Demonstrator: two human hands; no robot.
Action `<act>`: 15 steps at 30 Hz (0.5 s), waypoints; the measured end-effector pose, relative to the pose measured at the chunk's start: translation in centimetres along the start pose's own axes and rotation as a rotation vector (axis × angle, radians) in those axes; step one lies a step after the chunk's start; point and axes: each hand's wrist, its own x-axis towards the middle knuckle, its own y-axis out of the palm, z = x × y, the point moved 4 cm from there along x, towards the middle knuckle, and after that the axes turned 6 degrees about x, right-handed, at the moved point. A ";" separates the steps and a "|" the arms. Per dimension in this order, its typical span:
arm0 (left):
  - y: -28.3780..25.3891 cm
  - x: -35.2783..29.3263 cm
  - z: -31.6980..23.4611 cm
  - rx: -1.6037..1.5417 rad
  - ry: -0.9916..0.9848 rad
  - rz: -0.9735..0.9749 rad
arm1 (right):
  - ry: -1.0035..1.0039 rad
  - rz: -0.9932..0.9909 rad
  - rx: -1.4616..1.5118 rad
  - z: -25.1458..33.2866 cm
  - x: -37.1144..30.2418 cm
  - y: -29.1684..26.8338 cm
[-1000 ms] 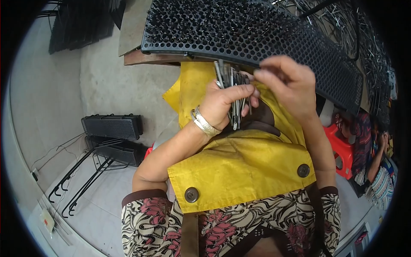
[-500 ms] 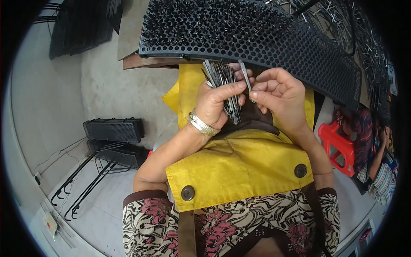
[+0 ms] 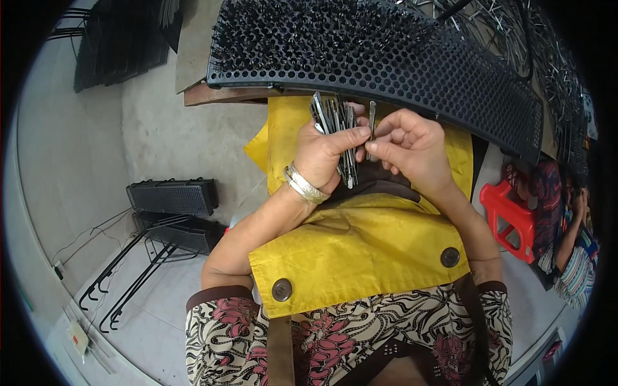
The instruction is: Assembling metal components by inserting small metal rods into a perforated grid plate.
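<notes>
My left hand [image 3: 322,145] is closed round a bundle of thin metal strips [image 3: 335,119], some silvery and some dark, their ends fanned upward and downward. Between the thumb and fingers of my right hand [image 3: 412,145] a single slim silvery strip with a rounded end [image 3: 372,119] stands almost upright, just right of my left thumb. Both hands are above the yellow apron [image 3: 360,235] on my lap. Right beyond them lies a long black perforated rack [image 3: 444,83]. Small dark pieces [image 3: 296,38] stand crowded in its left part, while bare holes show toward the right.
Loose metal strips [image 3: 547,71] lie heaped beyond the rack at the right. A red plastic stool [image 3: 508,219] is on the floor at right, beside another person [image 3: 576,257]. More black racks [image 3: 170,196] and hooked black rods [image 3: 132,280] are at left.
My right hand has shifted slightly left, closer to my left thumb. The single strip has turned from slanted to nearly upright. My left hand keeps its bundle.
</notes>
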 end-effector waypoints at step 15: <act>0.7 -0.6 0.0 0.102 -0.033 0.074 | -0.088 -0.136 -0.074 0.8 0.7 -1.4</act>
